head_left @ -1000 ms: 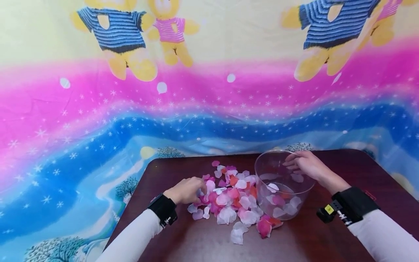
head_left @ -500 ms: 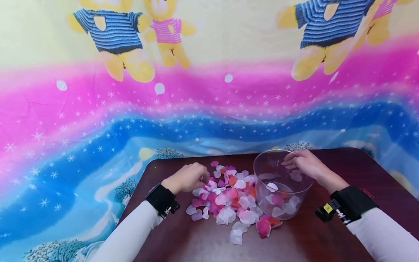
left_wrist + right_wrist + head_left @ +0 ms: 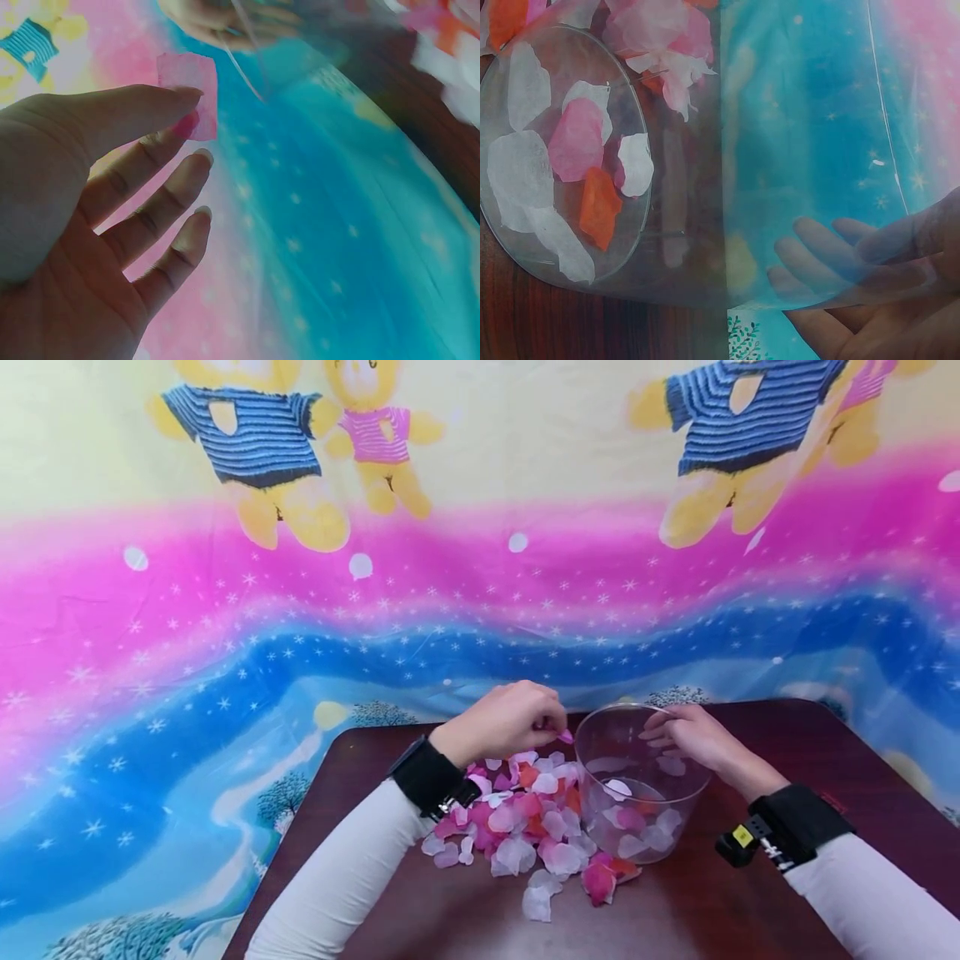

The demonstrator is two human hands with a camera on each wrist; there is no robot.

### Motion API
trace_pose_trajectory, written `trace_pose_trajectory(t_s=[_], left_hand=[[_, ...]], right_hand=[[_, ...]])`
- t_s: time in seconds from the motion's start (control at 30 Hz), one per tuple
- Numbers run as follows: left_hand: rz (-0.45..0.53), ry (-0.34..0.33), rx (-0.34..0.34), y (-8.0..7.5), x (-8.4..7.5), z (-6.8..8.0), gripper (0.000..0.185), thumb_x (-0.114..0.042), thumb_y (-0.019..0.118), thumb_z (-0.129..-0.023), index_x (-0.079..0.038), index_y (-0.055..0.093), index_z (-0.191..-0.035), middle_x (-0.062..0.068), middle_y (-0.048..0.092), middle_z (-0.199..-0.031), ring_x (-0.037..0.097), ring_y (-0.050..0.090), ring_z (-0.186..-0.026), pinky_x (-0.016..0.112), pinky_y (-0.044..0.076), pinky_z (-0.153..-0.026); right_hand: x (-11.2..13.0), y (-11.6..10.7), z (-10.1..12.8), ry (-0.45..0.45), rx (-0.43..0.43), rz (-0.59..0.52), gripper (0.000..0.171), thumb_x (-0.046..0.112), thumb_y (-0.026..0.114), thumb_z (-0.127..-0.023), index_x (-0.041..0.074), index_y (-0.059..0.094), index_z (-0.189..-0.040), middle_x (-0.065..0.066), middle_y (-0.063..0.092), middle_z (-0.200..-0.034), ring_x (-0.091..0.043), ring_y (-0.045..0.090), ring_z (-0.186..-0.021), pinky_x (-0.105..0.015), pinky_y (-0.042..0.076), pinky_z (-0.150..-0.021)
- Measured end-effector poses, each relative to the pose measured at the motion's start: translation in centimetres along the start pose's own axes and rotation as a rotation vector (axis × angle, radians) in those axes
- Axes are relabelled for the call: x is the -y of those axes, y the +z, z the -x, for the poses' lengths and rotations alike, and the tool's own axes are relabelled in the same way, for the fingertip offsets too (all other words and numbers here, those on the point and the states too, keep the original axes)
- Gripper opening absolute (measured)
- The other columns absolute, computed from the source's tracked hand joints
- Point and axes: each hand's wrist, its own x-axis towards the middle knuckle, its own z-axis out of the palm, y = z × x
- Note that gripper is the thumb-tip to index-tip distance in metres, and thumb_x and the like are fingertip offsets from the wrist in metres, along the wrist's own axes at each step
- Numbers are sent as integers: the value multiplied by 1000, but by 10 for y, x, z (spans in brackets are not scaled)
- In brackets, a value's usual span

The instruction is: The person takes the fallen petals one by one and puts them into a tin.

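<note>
No text, number or brand can be read in any of the three views. A small yellow label point(image 3: 742, 836) stands on the black device point(image 3: 731, 852) beside the black band point(image 3: 802, 822) on the right wrist; it bears a dark mark, too small to make out. At that band's far edge shows a red marking point(image 3: 834, 802), also illegible, and whether it belongs to the band or to the table point(image 3: 892, 852) cannot be told.
</note>
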Motion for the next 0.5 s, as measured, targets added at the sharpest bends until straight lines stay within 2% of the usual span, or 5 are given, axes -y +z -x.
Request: trace_pose_trajectory(t_s=[0.17, 0.27, 0.37, 0.5], left_hand=[[-19, 44, 26, 10, -15, -21, 10, -16, 71, -98, -21, 78, -101, -11, 65, -92, 6, 58, -84, 20, 46, -72], [-27, 63, 46, 17, -20, -28, 9, -17, 71, -97, -21, 78, -102, -10, 66, -97, 6, 58, -86, 19, 46, -74], [-21, 63, 59, 21, -22, -28, 14, -20, 73, -97, -19, 77, -110, -8, 67, -107, 7, 62, -93, 17, 48, -78], [-8, 37, 43, 19, -18, -20, 24, -20, 75, -95, -17, 75, -120, -5, 67, -118, 10, 65, -100, 19, 51, -83]], right_hand=[[0, 3, 0, 21, -10, -1, 40, 8, 36, -103, -11, 55, -132, -31, 63, -131, -42, 65, -117, -48, 56, -92], [1, 3, 0, 29, -18, 11, 40, 9, 36, -103, -11, 56, -132, -30, 63, -130, -42, 65, -117, -48, 56, -91], [2, 2, 0, 36, -17, 13, 40, 8, 35, -103, -11, 56, -132, -30, 63, -130, -43, 64, -118, -48, 56, -91], [1, 0, 1, 28, -16, 1, 41, 7, 34, -102, -11, 56, -131, -30, 63, -130, -43, 64, -117, -47, 57, -90]])
